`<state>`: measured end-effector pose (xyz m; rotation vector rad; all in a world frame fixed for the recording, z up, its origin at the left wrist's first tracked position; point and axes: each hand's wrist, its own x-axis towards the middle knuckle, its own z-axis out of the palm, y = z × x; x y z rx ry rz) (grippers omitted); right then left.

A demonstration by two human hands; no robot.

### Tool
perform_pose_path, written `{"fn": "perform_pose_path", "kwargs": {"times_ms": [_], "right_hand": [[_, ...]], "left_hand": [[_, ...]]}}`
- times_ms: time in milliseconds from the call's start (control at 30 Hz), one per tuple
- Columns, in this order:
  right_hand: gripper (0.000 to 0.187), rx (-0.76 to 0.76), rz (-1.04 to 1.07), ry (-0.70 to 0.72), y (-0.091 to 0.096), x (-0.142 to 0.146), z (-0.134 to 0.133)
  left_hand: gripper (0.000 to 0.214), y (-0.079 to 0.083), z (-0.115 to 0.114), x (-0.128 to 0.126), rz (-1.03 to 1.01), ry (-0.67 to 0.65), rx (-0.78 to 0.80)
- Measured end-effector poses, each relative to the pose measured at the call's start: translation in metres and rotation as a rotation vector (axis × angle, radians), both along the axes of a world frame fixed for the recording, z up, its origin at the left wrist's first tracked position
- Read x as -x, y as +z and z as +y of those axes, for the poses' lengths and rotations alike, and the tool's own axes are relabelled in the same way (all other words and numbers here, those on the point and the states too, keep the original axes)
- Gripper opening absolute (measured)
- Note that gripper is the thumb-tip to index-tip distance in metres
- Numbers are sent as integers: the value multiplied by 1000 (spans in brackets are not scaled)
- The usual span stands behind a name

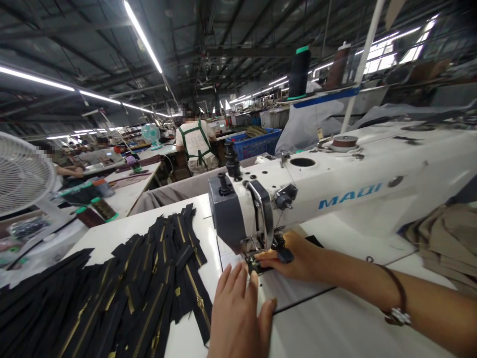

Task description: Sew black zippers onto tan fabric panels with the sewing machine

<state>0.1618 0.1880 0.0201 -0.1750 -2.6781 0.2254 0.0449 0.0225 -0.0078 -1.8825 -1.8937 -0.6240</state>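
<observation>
In front of me stands a white sewing machine [357, 194] with a dark grey head. My left hand [238, 308] lies flat on the bed just in front of the needle area, fingers stretched and thumb apart. My right hand [298, 256] reaches under the machine arm, its fingertips closed at a small black fabric piece [265, 270] beside the presser foot. Part of that piece is hidden by the fingers and the foot. Behind the right hand a black strip [315, 241] shows. A heap of black zippers [149, 288] with gold teeth covers the table's left side.
Brown fabric pieces [443, 243] are stacked at right. A white fan [26, 174] and thread spools [103, 209] stand at left. Thread cones [299, 73] rise behind the machine. Farther back are a blue crate [253, 144] and a seated person [196, 141].
</observation>
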Motion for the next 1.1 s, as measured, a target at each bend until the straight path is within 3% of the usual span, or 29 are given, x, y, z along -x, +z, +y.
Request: {"fn": "perform_pose_path", "kwargs": {"times_ms": [567, 933, 1100], "right_hand": [[18, -105, 81, 116, -6, 9, 9], [27, -87, 135, 123, -16, 13, 18], [31, -50, 141, 107, -19, 14, 18]], "left_hand": [[30, 2, 2, 7, 160, -91, -64], [31, -17, 9, 5, -116, -20, -97], [32, -13, 8, 5, -121, -27, -79]]}}
